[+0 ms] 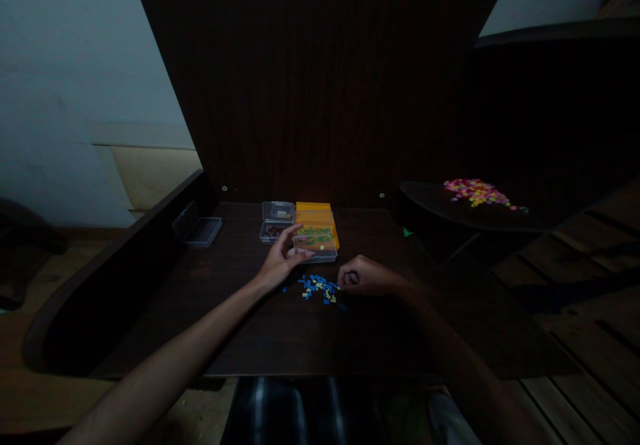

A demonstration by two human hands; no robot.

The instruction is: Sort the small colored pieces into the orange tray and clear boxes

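My left hand grips the left side of a small clear plastic box, fingers behind it and thumb at the near edge. A pale yellow piece lies in that box. Just in front, a loose pile of tiny blue and pale yellow pieces is spread on the dark table. My right hand is at the pile's right edge, its fingers curled and pinched together. Whether a piece sits between its fingertips is too small to tell.
Behind the held box are a yellow-orange tray and green pieces. A clear box with dark pieces stands beside them. Farther left is another open clear box. Pink and yellow pieces lie heaped on a right-hand shelf.
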